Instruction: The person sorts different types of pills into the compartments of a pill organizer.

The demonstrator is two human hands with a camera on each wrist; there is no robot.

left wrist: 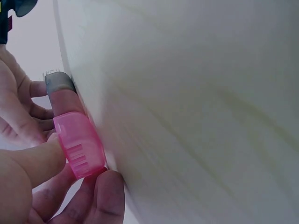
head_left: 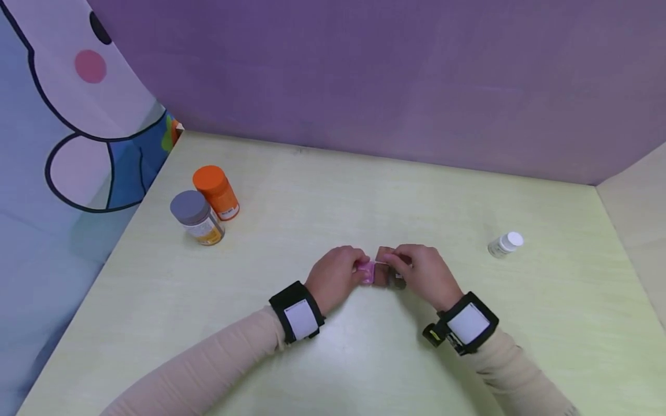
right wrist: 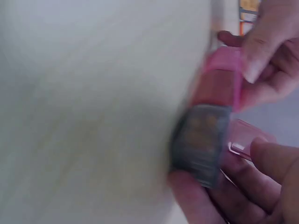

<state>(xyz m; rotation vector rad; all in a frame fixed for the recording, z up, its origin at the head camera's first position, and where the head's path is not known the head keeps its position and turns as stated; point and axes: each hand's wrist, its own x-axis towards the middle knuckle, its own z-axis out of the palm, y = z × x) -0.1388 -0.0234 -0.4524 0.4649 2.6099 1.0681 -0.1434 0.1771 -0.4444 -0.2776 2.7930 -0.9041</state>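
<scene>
A small pill organizer (head_left: 381, 276) with pink, reddish-brown and dark grey sections lies between the two hands, close over the table. My left hand (head_left: 333, 280) pinches its pink end (left wrist: 80, 142) between thumb and fingers. At the other end my right hand (head_left: 429, 274) grips the organizer, fingers by the dark grey section (right wrist: 198, 142). A clear pinkish lid (right wrist: 247, 137) stands raised beside the right thumb. In the right wrist view, blurred orange-brown shapes show through the grey section; I cannot tell what they are.
An orange bottle (head_left: 218, 193) and a grey-lidded jar (head_left: 198, 218) stand at the table's left. A small white bottle (head_left: 504, 245) is at the right. A purple panel (head_left: 364, 81) borders the back of the pale table (head_left: 322, 190).
</scene>
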